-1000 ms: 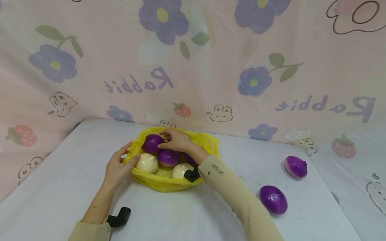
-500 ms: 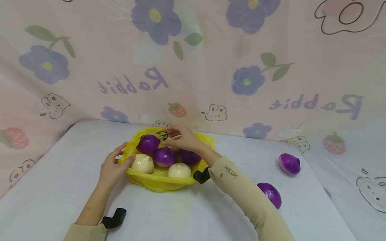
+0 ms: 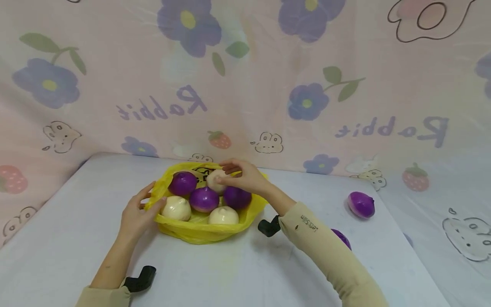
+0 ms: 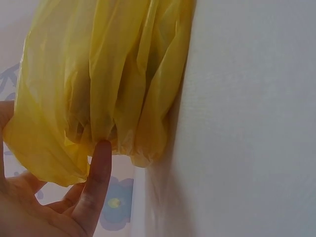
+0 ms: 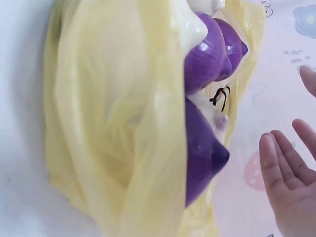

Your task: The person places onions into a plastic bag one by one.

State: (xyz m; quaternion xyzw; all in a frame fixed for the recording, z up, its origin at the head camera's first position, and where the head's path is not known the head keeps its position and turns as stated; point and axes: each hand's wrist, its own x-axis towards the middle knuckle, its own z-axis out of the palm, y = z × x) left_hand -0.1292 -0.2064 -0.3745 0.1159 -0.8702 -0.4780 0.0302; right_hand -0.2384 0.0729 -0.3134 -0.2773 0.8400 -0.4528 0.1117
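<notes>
Right hand (image 3: pixel 243 175) has eased back rightward over the yellow bag (image 3: pixel 184 234). A second ago it covered the far side; now the far cream onion (image 3: pixel 213 183) shows, and the right purple onion (image 3: pixel 236 198) is no longer behind the forearm. Right fingers are spread and fairly straight, gripping nothing; the right-wrist view shows them apart from the bag's contents. Left hand (image 3: pixel 138 213) stays at the bag's left rim, thumb inside, other fingers outside, plastic lightly pinched between.

Judged for the work in hand: the far cream onion looks released. Six onions count inside, the others being the far-left purple onion (image 3: pixel 182 183), middle purple onion (image 3: pixel 204 200), near-left cream onion (image 3: pixel 176 209) and near-right cream onion (image 3: pixel 223 216). Bag mouth wide, tops exposed.

Elsewhere: two outside the bag, right side of the bench (image 3: pixel 76 234): a far purple onion (image 3: pixel 361 205), in full view, and a near purple onion (image 3: pixel 342 238), now mostly behind the right sleeve (image 3: pixel 326 251). Printed backdrop (image 3: pixel 249 64) rises beyond.

In the way: that sleeve, and possibly the bag's soft, folded wall, which could sag if let go.
</notes>
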